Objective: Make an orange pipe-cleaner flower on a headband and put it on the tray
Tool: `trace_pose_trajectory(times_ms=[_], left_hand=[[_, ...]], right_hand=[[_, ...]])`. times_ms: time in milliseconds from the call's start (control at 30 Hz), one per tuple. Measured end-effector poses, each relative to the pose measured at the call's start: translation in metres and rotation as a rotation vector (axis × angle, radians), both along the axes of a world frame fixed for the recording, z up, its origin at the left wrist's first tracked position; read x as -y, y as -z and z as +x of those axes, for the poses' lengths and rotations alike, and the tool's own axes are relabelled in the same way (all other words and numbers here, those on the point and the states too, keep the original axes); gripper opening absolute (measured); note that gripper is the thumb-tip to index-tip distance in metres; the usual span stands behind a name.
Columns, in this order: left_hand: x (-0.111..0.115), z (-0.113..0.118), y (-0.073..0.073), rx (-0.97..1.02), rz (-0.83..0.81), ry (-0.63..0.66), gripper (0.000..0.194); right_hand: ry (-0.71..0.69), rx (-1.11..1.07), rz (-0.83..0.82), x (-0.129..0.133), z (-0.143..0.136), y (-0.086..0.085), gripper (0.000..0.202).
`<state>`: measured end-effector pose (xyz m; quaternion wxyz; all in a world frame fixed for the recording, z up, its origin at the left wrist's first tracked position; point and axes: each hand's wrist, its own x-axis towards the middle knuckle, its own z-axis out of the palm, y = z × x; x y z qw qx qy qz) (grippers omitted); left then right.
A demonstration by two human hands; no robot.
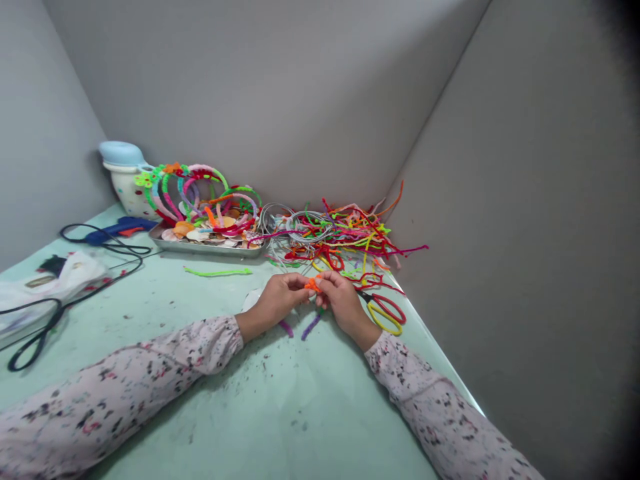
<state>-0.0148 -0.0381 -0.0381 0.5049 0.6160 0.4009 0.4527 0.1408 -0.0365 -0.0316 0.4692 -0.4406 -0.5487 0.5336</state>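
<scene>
The orange piece (313, 285) is pinched between left hand (278, 297) and right hand (344, 301), each grip closed, seemingly for steadiness.

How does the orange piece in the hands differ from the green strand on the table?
The orange piece is compact and bunched; the green strand is long and nearly straight. The orange piece is held by the left hand and right hand, while the green strand lies on the table. Both are brightly coloured.
</scene>
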Motion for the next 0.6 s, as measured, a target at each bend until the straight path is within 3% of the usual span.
trace_pose_trajectory(times_ms=[133,333,600], left_hand=[[0.0021,0.0009,-0.0012,-0.010,0.054,-0.009,0.010],[0.0031,0.0026,-0.0046,0.090,-0.051,0.097,0.017],[-0.0013,-0.0007,-0.0039,0.097,-0.105,0.016,0.020]], right_hand=[[-0.026,-0.042,-0.037,-0.0008,0.0005,-0.0002,0.015],[-0.024,-0.015,-0.029,-0.0019,0.0035,-0.0019,0.016],[-0.044,-0.047,0.029,-0.0009,0.0068,-0.0006,0.027]])
